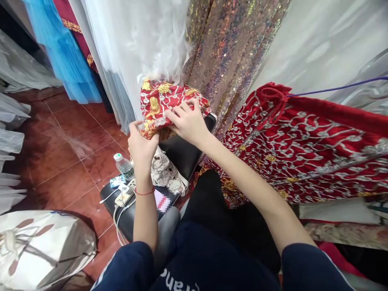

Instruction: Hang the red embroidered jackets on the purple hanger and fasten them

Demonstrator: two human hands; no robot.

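A folded red cloth (174,95) with gold and silver embroidery lies in front of me on a black padded seat (180,151). My left hand (142,139) is closed on its near left corner, thumb on the near side. Across the top of the same cloth reaches my right hand (189,121). Its fingers bend over the near edge and grip there, with the thumb mostly hidden. White feathery trim (165,66) of a hanging garment touches the cloth's far side.
A larger red embroidered fabric (303,149) hangs at the right from a purple cord (336,88). By my left arm are a water bottle (124,166), a power strip with cables (125,196) and a spotted cloth (166,171). A white bag (45,242) stands on the tiled floor.
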